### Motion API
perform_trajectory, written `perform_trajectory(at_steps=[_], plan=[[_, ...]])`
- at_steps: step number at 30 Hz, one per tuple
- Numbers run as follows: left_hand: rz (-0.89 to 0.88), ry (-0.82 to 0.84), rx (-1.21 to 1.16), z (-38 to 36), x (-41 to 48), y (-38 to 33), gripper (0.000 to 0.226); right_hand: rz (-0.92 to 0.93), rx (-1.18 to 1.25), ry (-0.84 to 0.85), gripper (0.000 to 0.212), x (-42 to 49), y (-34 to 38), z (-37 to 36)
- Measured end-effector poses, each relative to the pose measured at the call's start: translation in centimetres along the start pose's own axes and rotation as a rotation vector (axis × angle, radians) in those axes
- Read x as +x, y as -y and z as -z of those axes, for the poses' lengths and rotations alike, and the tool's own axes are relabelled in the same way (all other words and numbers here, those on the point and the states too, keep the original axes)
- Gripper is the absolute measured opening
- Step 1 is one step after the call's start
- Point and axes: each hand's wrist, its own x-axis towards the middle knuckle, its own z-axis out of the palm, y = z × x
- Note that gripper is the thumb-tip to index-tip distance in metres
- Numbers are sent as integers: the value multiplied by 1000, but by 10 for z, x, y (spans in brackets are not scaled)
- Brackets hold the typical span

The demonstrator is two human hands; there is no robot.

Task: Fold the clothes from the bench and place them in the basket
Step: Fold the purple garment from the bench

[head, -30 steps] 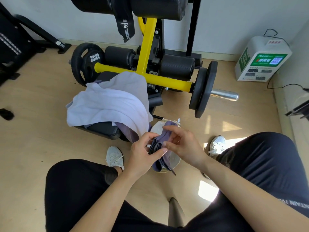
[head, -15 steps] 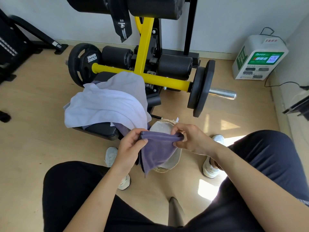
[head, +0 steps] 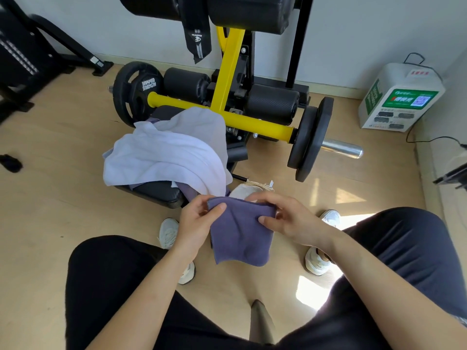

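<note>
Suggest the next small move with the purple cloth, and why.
Probably fold the small purple fabric cloth in half, bringing the left hand across to the right hand. Each pinches a top corner, and it hangs open in front of the woven beige basket.

clothes (head: 164,157) on bench (head: 156,192), basket (head: 242,192) right

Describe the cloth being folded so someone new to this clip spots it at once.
Start at the yellow weight machine and the black bench in front of it. Nearer the camera, the left hand and right hand pinch the top edge of a small purple cloth that hangs between them. It is darker than the pale cloths heaped on the bench.
</note>
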Motion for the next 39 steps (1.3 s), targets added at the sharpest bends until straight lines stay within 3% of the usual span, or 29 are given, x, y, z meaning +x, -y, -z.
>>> perform_trajectory(at_steps=[5, 13, 25, 33, 36, 39], plan=[[-28, -20, 47, -2, 1, -1, 10, 29, -288, 125, 56, 1, -12, -9], [1, -10, 99, -2, 1, -4, 12, -62, -343, 167, 62, 4, -8, -11], [-166, 87, 224, -10, -10, -8, 34, -261, -98, -90, 47, 9, -17, -12], [-444, 286, 384, -18, -18, -1, 33, -414, 502, -185, 25, 9, 0, -18], [-433, 361, 388, -17, -19, -1, 31, -378, 423, -248, 32, 10, -6, -21], [-356, 429, 320, -14, -18, -3, 27, -317, 275, -289, 24, 12, -13, -19]])
